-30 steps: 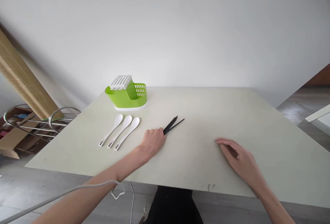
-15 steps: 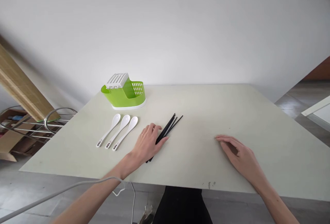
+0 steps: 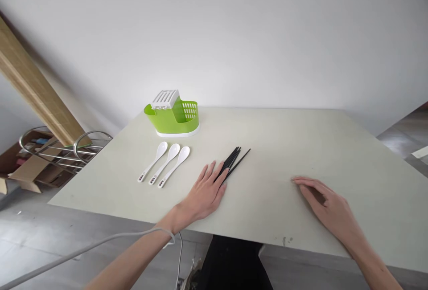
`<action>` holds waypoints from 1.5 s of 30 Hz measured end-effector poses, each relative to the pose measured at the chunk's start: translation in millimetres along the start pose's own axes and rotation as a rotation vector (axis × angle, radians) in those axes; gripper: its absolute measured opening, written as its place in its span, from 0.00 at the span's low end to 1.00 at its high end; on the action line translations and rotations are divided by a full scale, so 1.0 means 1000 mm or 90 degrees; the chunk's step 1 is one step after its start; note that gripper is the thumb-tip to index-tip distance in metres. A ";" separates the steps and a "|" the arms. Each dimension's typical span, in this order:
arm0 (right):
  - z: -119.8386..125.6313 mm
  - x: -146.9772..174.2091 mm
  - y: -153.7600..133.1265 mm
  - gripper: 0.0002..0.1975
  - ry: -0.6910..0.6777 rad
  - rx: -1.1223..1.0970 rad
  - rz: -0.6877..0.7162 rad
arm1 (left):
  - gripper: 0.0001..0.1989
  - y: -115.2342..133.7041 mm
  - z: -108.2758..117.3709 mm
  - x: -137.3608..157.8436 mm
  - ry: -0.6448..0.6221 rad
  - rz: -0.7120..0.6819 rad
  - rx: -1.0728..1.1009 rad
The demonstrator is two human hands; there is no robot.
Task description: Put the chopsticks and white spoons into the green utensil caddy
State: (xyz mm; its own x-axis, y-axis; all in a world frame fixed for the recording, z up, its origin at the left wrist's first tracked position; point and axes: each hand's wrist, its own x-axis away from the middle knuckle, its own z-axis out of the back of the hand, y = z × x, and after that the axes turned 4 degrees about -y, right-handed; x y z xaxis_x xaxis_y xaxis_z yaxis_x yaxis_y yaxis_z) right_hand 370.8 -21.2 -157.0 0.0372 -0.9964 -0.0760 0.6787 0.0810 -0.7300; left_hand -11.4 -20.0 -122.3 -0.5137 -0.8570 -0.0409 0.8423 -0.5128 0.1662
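Covering near ends of chopsticks [image 3: 229, 161] on table [image 3: 267, 210], left hand [image 3: 204, 196] flat, slightly splayed; right hand [image 3: 329, 212] loosely cupped, well apart; spoons [image 3: 173, 150] left of chopsticks, caddy [image 3: 167, 121] behind spoons.

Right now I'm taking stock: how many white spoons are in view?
3, side by side on the table: the leftmost spoon, the middle spoon and the rightmost spoon, nearest the left hand. The green basket shows only part of its inside and may hide more.
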 end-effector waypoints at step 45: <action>0.002 0.000 -0.011 0.20 0.014 -0.021 0.016 | 0.34 0.049 -0.010 0.002 0.053 0.008 -0.058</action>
State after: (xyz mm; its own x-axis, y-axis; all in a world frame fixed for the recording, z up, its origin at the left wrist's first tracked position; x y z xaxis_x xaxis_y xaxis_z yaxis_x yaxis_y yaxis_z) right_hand 365.0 -22.0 -147.6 0.0370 -0.9934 -0.1088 0.6535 0.1064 -0.7494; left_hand 30.4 -47.7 -123.8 -0.4904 -0.8630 -0.1211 0.8622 -0.5007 0.0770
